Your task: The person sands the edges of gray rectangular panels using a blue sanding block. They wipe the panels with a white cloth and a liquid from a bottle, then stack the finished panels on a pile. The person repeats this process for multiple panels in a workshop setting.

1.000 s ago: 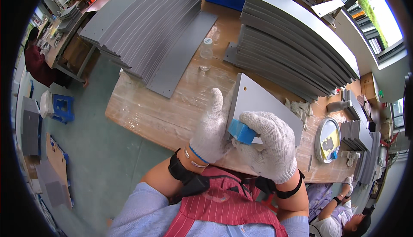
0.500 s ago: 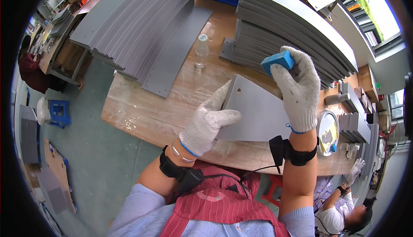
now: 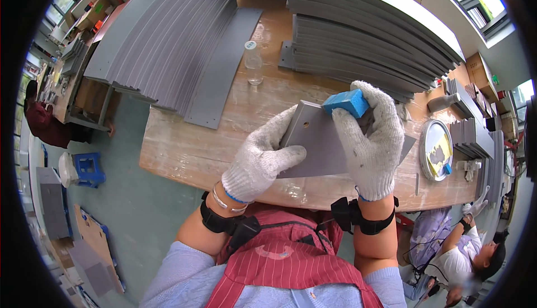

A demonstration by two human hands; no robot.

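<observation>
Both hands wear white knitted gloves. My left hand (image 3: 263, 154) is closed on the left end of a grey panel (image 3: 321, 150), thumb across its face and fingers behind. A small hole shows near the panel's upper left corner. In my right hand (image 3: 372, 143) a blue sanding block (image 3: 347, 104) is pinched between thumb and fingers. The block is at the panel's upper edge; whether it touches there I cannot tell. My right glove hides part of the panel's right side.
A tall stack of grey panels (image 3: 168, 45) stands left, another stack (image 3: 358, 39) at the back right. Between them is a clear bottle (image 3: 253, 64). A round tin lid (image 3: 437, 151) with yellow material lies right. A co-worker's gloved hand (image 3: 477, 204) is at the far right.
My right hand has brought the blue block down and left to the panel's upper edge. The panel has tilted in my left hand. The whole view has shifted slightly.
</observation>
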